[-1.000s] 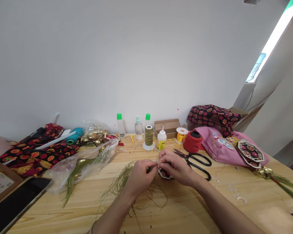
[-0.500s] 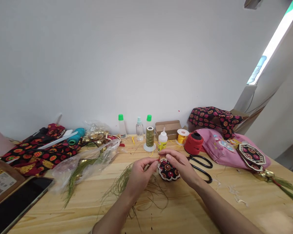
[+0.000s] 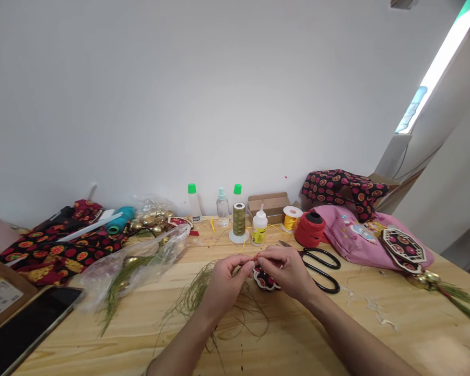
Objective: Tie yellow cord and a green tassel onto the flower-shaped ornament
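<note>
My left hand (image 3: 229, 277) and my right hand (image 3: 288, 269) meet near the middle of the table, thumbs and forefingers pinched close together. Between the fingertips shows a bit of red cord (image 3: 255, 258), mostly hidden. Just below hangs or lies a scalloped ornament (image 3: 264, 280) of dark patterned fabric with a pale edge, partly covered by my right hand. A loose bundle of olive-green threads (image 3: 191, 292) spreads on the wood beneath my left hand. Black-handled scissors (image 3: 325, 263) lie just right of my right hand.
Behind my hands stand an olive thread spool (image 3: 239, 219), a glue bottle (image 3: 259, 228), a yellow cord spool (image 3: 292, 219) and a red thread cone (image 3: 310, 230). At right, a pink cloth (image 3: 344, 235) carries a finished-looking octagonal ornament (image 3: 403, 248). A phone (image 3: 31, 324) and plastic bag (image 3: 156, 256) lie left.
My right hand has lowered and its fingers have closed in beside the left fingertips, covering more of the ornament. The scissors' blades now show more.
</note>
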The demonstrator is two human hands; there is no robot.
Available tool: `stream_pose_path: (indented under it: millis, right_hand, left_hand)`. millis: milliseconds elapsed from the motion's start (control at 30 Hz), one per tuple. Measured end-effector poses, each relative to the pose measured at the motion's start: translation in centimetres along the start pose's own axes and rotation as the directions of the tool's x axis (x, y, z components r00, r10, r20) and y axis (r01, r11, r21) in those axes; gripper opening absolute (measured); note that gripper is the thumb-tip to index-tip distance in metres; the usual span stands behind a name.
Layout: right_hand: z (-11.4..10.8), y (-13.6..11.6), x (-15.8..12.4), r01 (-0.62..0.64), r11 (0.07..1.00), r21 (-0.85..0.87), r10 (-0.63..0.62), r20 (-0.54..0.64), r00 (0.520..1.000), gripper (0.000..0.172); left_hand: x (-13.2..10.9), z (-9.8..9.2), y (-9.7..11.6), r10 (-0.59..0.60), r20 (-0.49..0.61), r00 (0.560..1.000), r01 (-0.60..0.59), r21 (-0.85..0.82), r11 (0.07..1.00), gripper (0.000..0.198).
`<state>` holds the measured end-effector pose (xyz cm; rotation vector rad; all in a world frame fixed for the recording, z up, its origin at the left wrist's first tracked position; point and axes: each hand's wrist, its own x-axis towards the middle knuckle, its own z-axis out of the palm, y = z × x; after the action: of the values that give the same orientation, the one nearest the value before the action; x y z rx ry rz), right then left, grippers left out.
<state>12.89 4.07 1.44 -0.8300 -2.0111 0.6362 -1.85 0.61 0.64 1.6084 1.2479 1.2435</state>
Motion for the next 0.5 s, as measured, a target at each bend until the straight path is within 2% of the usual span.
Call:
stream_pose_path:
  millis: [200, 367, 500]
  right_hand:
    - [-0.06, 0.39, -0.09, 0.075, 0.997, -0.029, -0.075, -0.017, 0.997, 0.019]
    - [0.05, 0.15, -0.05, 0.100, 0.994, 0.037, -0.097, -0.084, 0.992, 0.013]
    - [0.05, 0.05, -0.15, 0.166, 0.980, -0.109, -0.175, -0.072, 0.982, 0.016]
  left_hand:
    - [0.07, -0.03, 0.16, -0.016, -0.026, 1.000, 0.015, -0.032, 0.999, 0.020]
    - [0.20, -0.03, 0.13, -0.066, 0.007, 0.998, 0.066, -0.205, 0.976, 0.014]
    - [0.18, 0.15, 0.13, -0.075, -0.010, 0.997, 0.070, -0.242, 0.968, 0.018]
